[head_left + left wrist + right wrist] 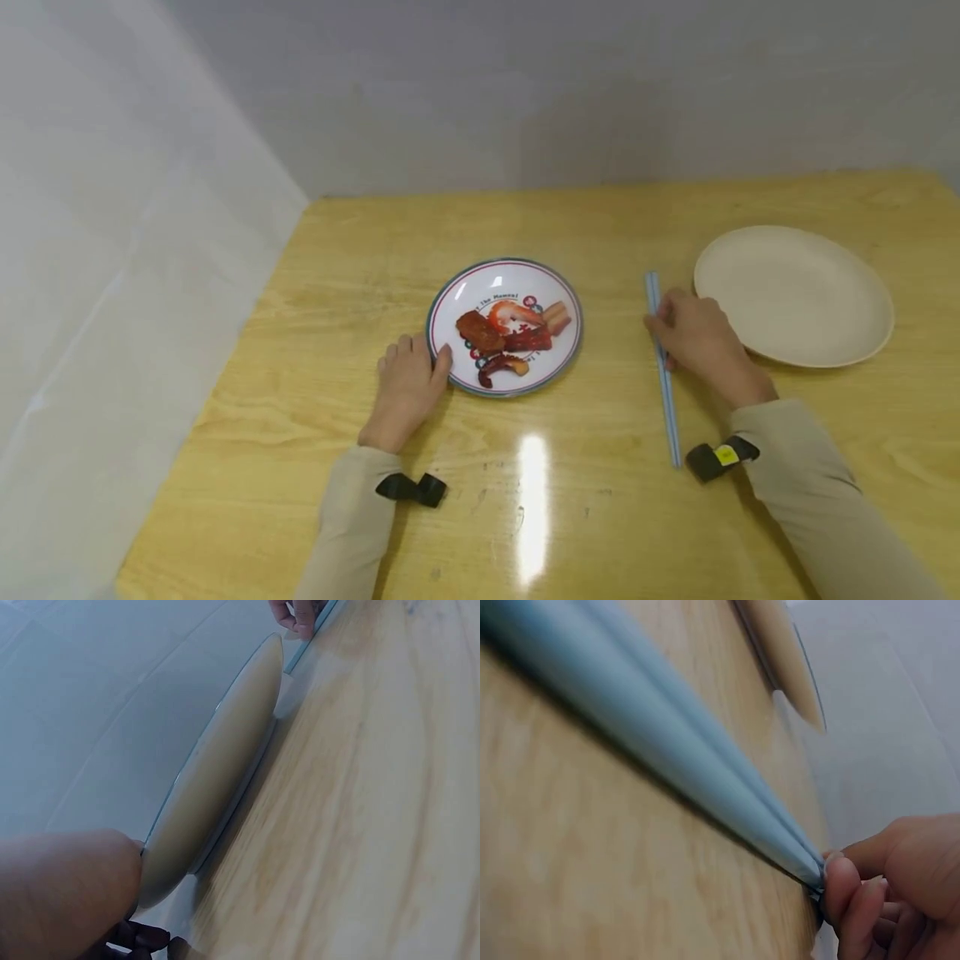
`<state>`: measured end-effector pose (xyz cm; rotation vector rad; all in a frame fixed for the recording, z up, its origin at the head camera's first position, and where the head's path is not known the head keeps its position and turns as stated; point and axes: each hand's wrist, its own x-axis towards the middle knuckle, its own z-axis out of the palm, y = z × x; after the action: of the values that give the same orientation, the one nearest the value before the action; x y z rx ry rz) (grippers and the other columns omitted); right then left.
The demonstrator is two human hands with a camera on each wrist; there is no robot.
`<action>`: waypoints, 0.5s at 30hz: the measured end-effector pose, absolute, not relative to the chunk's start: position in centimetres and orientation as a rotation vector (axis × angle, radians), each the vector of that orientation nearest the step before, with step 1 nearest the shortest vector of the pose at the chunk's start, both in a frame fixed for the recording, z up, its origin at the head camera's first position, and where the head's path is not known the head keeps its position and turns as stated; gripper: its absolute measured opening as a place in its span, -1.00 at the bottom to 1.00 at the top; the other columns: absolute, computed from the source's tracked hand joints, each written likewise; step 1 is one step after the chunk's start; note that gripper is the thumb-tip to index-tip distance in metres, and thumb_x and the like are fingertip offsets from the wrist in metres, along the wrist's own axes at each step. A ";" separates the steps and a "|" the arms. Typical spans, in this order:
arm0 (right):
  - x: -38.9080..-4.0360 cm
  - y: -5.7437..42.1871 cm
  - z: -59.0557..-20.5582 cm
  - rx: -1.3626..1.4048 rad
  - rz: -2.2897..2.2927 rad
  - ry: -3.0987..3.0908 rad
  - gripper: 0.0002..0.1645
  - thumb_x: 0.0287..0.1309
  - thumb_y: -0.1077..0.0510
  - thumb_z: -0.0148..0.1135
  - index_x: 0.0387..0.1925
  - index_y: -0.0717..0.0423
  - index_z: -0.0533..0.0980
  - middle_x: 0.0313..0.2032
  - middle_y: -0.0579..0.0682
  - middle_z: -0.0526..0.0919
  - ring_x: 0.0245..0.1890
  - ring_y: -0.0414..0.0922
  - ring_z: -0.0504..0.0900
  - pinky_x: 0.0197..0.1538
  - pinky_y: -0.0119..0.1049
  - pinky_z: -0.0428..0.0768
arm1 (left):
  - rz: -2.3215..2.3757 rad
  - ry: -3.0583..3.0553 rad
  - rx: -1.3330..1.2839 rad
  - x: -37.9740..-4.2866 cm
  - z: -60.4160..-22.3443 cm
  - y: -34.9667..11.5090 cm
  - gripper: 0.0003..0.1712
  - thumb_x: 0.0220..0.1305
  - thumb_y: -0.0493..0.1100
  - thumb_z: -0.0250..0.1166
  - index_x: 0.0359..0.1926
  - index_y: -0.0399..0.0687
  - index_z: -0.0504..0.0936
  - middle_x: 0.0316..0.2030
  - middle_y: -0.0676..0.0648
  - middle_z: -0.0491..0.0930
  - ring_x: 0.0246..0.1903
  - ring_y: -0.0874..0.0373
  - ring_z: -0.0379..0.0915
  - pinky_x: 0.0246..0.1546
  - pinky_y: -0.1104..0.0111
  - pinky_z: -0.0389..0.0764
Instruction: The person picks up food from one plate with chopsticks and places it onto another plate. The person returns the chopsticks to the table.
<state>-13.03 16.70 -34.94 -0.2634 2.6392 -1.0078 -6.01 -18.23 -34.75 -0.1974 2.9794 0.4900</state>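
A small white plate (504, 279) with a blue-green rim carries several food pieces, among them a shrimp (513, 314), a brown glazed piece (478, 331) and a curled tentacle (501, 367). At its lower left edge, my left hand (408, 379) holds the rim with the thumb over it; the left wrist view shows the fingers low beside the plate's underside (214, 772). A pair of light blue chopsticks (667, 396) lies lengthwise on the table, right of the plate. My right hand (697, 333) pinches them above their middle between thumb and fingers (842, 889).
A large beige oval plate (795, 292) stands at the right, close beside my right hand. All of this rests on a yellow wood-grain table (337, 275). A grey wall (450, 100) rises behind the table, and a whitish wall (112, 208) runs along its left side.
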 end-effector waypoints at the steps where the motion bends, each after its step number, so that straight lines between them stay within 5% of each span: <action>1: -13.0 16.8 -35.0 -0.268 -1.001 2.654 -0.73 0.37 0.09 0.04 -0.20 0.29 0.37 -0.66 0.02 0.55 -0.70 -0.14 0.53 -0.54 -0.24 0.42 | 0.489 2.983 -0.190 -6.1 -34.7 -18.2 -0.41 0.48 0.08 -0.15 0.11 -0.41 0.39 -0.14 -0.29 0.38 -0.12 -0.15 0.24 -0.07 0.08 0.23; 15: -12.1 17.1 -36.1 -0.397 -1.184 2.666 -0.72 0.35 0.08 0.13 -0.26 0.26 0.44 -0.64 -0.01 0.53 -0.71 -0.15 0.51 -0.59 -0.32 0.46 | 0.517 2.944 -0.238 -6.1 -34.8 -18.6 -0.39 0.48 0.08 -0.13 0.14 -0.44 0.37 -0.07 -0.33 0.39 -0.03 -0.19 0.27 0.05 0.04 0.23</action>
<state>-12.11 17.10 -36.11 -0.3973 2.6662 -1.1840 -6.13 -18.57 -34.77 -0.2376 2.9435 0.5167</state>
